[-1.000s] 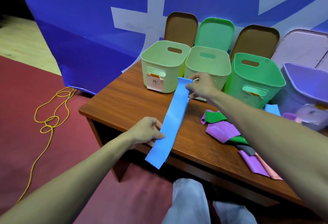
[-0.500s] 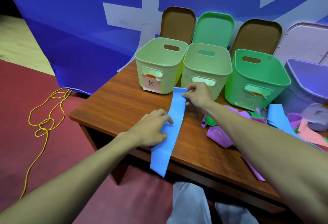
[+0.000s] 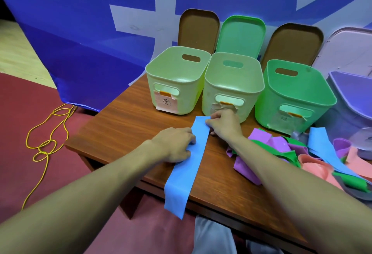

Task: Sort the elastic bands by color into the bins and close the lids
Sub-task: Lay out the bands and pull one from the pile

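Observation:
A long blue elastic band (image 3: 189, 165) lies across the wooden table (image 3: 120, 129), its near end hanging over the front edge. My right hand (image 3: 223, 125) pinches the band's far end, just in front of the middle bin. My left hand (image 3: 175, 145) rests on the band's left edge, fingers curled over it. Three open bins stand in a row: a pale green one with a pink label (image 3: 177, 66), a pale green middle one (image 3: 233, 90), and a deeper green one (image 3: 314, 100). A purple bin (image 3: 354, 84) is at the far right. A heap of purple, green, pink, blue and grey bands (image 3: 285, 153) lies right of my right arm.
Lids lean against the blue backdrop behind the bins: brown (image 3: 198, 28), green (image 3: 241, 34), brown (image 3: 291, 42) and pale lilac (image 3: 348, 48). A yellow cord (image 3: 46, 133) lies looped on the red floor left of the table. My knees (image 3: 213, 235) show below the front edge.
My right hand has drawn the band's far end back toward me along the table. My left hand has slid forward onto the band. The view has moved closer to the bins.

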### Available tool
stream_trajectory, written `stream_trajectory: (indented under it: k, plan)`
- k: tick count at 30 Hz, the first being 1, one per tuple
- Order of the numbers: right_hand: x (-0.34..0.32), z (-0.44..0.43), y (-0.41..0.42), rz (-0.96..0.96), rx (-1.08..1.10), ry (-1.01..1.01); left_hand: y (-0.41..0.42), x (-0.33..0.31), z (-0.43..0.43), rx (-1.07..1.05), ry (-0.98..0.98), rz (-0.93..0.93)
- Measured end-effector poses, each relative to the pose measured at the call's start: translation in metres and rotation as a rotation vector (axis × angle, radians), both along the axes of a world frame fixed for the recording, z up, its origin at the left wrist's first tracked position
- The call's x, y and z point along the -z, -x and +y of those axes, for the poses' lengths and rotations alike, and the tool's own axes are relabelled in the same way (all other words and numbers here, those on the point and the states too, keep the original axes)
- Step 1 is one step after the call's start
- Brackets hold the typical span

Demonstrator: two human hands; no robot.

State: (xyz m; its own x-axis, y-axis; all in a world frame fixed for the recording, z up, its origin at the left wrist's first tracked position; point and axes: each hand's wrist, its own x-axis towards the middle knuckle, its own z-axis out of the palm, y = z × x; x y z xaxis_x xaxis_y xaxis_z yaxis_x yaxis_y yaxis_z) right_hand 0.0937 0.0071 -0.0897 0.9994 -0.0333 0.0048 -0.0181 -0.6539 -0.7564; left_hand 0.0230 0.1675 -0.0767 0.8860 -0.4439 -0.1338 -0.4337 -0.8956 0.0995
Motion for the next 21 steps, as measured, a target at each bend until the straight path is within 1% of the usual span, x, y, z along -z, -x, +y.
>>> stream_trajectory:
  k: [6,9,12,15,16,17,18,20,21]
  plan:
    - [-0.022,-0.019,0.009,-0.033,-0.078,0.107,-0.005,-0.008,-0.010,-0.050,-0.029,0.059]
    - [-0.042,-0.038,0.021,-0.050,-0.143,0.197,0.002,0.000,-0.015,-0.095,-0.020,0.085]
    - [-0.066,-0.062,0.039,-0.059,-0.276,0.273,0.015,0.009,-0.028,-0.155,-0.045,0.054]
    - [-0.085,-0.092,0.054,-0.058,-0.388,0.381,0.014,-0.002,-0.047,-0.219,-0.154,0.012]
    - [-0.089,-0.103,0.058,-0.055,-0.399,0.415,0.013,-0.008,-0.054,-0.230,-0.153,-0.012]
    - [-0.093,-0.115,0.062,-0.057,-0.394,0.438,0.011,-0.012,-0.062,-0.234,-0.108,-0.035]
    - [-0.095,-0.128,0.066,-0.058,-0.377,0.457,0.010,-0.016,-0.070,-0.229,-0.016,-0.057]
    - [-0.098,-0.155,0.073,-0.055,-0.331,0.475,0.009,-0.020,-0.090,-0.197,0.238,-0.063]
    - [-0.098,-0.169,0.076,-0.050,-0.306,0.475,0.009,-0.021,-0.101,-0.164,0.331,-0.059]
